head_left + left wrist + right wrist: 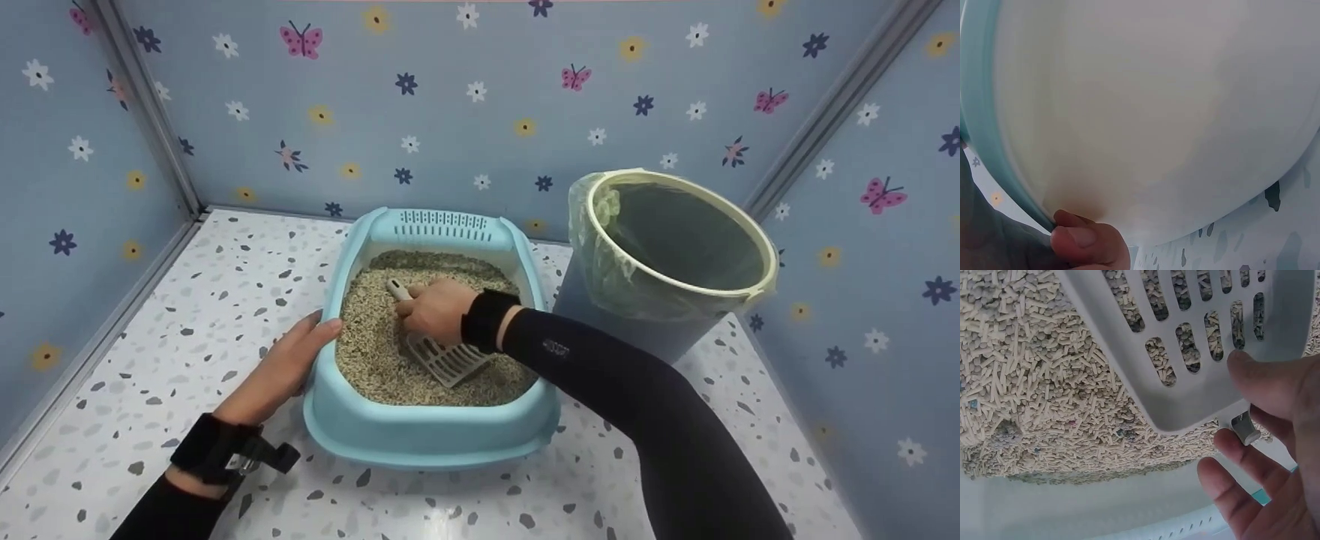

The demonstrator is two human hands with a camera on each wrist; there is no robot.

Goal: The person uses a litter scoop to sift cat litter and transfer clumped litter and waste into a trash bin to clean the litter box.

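A light-blue litter box (431, 433) filled with beige pellet litter (367, 367) stands on the speckled floor. My right hand (439, 309) is over the litter, holding a pale slotted litter scoop (448, 363) whose blade lies low over the pellets. In the right wrist view the thumb presses on the scoop (1190, 396) near the base of its handle, with fingers underneath. My left hand (285, 364) grips the box's left rim, thumb on top. Fingertips of the left hand (1092, 244) show against the pale outer wall of the box (1145, 112) in the left wrist view.
A bin (637, 330) lined with a translucent bag (619, 281) stands close to the right of the box, its wide mouth open. Blue panels (480, 127) with flowers and butterflies enclose the floor (172, 360) at the back and both sides.
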